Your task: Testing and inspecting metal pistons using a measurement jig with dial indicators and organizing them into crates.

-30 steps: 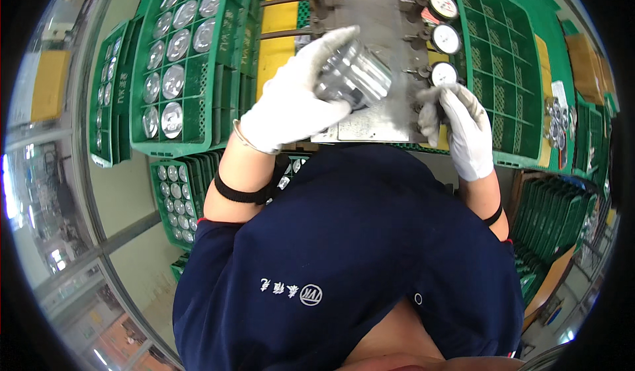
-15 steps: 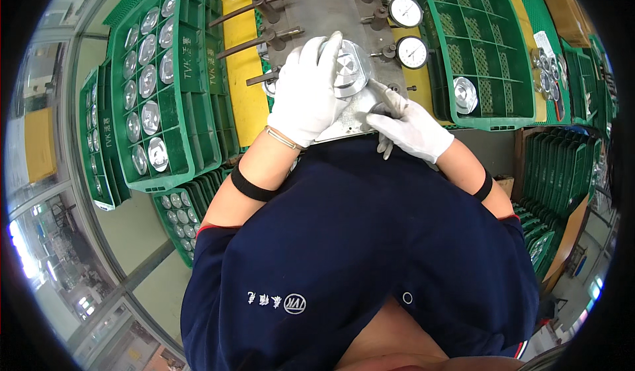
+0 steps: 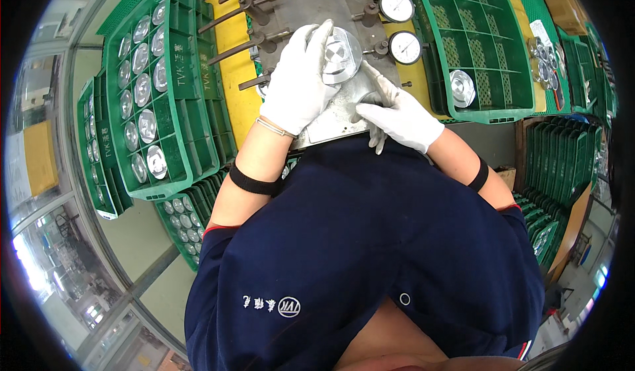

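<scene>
A shiny metal piston (image 3: 341, 55) is upright or tilted over a metal plate (image 3: 331, 125), its round crown facing up. Wrapped along its left side are the white-gloved fingers of my left hand (image 3: 301, 83), closed on it. My right hand (image 3: 400, 118), also gloved in white, sits to the right with its thumb and index finger apart. The index fingertip points at the piston's right edge, and I cannot tell whether it touches. The lower fingers of that hand hang bent over the plate's near edge, partly hidden.
Dial gauges (image 3: 405, 47) on posts line the fixture's right side, and rods on posts (image 3: 264, 42) its left. A green crate (image 3: 173, 116) of pistons stands left. The divided green crate (image 3: 493, 116) on the right holds one piston (image 3: 462, 88). More crates (image 3: 555, 163) are stacked lower right.
The whole view has shifted slightly. Both hands and the piston are a little farther from me, and the right index finger has moved up along the piston's right side.
</scene>
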### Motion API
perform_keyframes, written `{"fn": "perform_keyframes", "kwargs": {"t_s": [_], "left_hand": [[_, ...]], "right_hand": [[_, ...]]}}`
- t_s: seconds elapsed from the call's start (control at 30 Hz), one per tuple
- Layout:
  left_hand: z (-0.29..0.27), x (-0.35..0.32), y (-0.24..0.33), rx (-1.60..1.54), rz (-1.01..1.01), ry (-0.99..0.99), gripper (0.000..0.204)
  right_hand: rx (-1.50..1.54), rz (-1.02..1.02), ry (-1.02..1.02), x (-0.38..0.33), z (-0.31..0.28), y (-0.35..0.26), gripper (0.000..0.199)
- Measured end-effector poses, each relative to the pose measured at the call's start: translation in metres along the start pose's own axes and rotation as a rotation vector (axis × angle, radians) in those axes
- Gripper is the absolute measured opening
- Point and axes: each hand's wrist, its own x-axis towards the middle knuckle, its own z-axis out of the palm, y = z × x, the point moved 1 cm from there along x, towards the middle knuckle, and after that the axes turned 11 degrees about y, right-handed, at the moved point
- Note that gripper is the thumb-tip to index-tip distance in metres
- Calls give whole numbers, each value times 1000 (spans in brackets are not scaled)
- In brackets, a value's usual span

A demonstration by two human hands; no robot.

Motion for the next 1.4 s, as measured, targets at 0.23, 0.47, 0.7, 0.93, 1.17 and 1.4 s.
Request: {"fn": "perform_keyframes", "kwargs": {"t_s": [0.23, 0.47, 0.7, 0.93, 1.17, 1.4], "left_hand": [[4, 0, 0, -21, -14, 8, 84], [7, 1, -3, 20, -11, 55, 82], [-35, 3, 28, -223, 164, 129, 87], [-87, -4, 52, -323, 119, 2, 68], [-236, -100, -115, 739, -417, 31, 53], [-230, -96, -76, 288, -571, 75, 56]], "right_hand": [[17, 33, 36, 2, 0, 0, 89], [-20, 39, 53, 2, 2, -4, 89], [-123, -247, 97, -6, -4, -6, 79], [472, -283, 5, -37, -46, -5, 76], [-1, -632, 1106, -61, -188, 22, 69], [254, -517, 828, -76, -188, 34, 62]]}}
